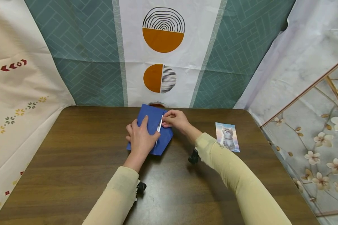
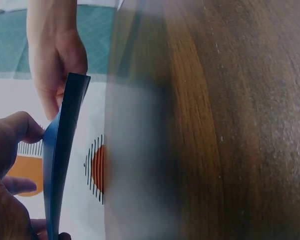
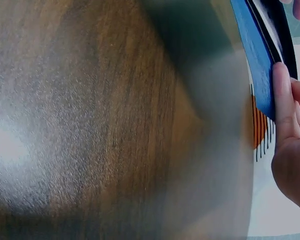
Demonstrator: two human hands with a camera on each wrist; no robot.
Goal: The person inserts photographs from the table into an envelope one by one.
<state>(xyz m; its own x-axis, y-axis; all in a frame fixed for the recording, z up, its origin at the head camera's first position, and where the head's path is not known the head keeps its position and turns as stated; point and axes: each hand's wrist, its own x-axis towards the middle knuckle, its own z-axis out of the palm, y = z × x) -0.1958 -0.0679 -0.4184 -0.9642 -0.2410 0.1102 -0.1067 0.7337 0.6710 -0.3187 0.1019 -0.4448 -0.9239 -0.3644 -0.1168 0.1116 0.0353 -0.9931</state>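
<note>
A blue envelope (image 1: pixel 150 117) is held tilted above the far part of the table, its pointed flap (image 1: pixel 165 139) folded out to the right. A narrow white strip (image 1: pixel 159 124), perhaps a card edge, shows along the opening. My left hand (image 1: pixel 140 137) grips the envelope, fingers spread over its face and thumb by the opening; the left wrist view shows the envelope (image 2: pixel 60 150) edge-on between thumb and fingers. With my right hand (image 1: pixel 176 120) I pinch the opening's upper end. In the right wrist view its thumb lies over the blue edge; what lies under the fingertips is partly hidden.
A kitten picture card (image 1: pixel 227 137) lies face up on the brown wooden table (image 1: pixel 81 156), right of my right forearm. Patterned cloths hang behind and on both sides of the table. A small black device sits at each wrist.
</note>
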